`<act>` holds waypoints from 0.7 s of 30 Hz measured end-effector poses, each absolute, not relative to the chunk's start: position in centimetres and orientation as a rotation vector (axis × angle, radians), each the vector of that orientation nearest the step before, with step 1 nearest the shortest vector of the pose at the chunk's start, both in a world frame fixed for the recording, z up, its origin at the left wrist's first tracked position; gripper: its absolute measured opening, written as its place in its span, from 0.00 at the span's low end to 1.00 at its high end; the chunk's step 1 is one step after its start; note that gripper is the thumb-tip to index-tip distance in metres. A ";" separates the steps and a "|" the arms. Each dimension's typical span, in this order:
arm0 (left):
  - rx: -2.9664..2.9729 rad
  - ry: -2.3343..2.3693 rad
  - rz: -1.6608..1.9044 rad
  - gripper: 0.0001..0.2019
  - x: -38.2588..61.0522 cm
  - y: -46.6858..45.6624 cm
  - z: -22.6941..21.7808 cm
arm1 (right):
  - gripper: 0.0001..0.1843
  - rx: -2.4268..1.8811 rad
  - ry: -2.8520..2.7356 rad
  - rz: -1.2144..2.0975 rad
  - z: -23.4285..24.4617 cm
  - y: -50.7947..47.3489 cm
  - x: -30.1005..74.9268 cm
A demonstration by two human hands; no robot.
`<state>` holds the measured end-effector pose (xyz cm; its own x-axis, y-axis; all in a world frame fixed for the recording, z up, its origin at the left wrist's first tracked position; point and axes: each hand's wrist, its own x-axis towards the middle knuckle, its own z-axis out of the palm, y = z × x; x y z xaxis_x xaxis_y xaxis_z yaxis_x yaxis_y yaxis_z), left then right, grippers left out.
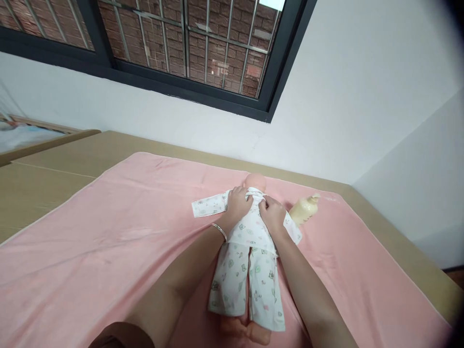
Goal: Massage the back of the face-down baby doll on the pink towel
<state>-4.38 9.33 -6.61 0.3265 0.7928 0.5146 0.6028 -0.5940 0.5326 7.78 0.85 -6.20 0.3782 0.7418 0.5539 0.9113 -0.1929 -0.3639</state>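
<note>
A baby doll (255, 181) lies on a pink sheet (145, 203), its head toward the wall and its feet toward me. It wears a white printed top (250, 227) and matching trousers (232, 280). My left hand (239, 203) is closed on the top near one shoulder, with the sleeve spread out to the left. At the other shoulder, my right hand (272, 212) pinches the same top, and its sleeve end shows beyond the wrist. Cloth is bunched between both hands below the doll's head. The doll's face cannot be made out.
A baby bottle (304, 209) with yellowish contents lies on the sheet, right of my right hand. The wooden surface (79, 150) shows around the sheet, against a white wall (326, 96). A dark-framed barred window (188, 43) is above. A raised wooden edge (50, 146) stands far left.
</note>
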 end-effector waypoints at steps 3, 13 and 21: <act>2.341 1.270 1.116 0.06 -4.3 9.4 -6.7 | 0.19 -2.082 -1.338 -0.301 -6.1 0.9 7.6; 2.371 1.133 1.042 0.10 -4.5 10.1 -6.7 | 0.25 -1.789 -1.534 -0.150 -7.3 2.3 9.6; 2.397 1.213 1.157 0.05 -4.4 9.6 -6.7 | 0.20 -2.129 -1.313 -0.293 -6.2 0.9 7.7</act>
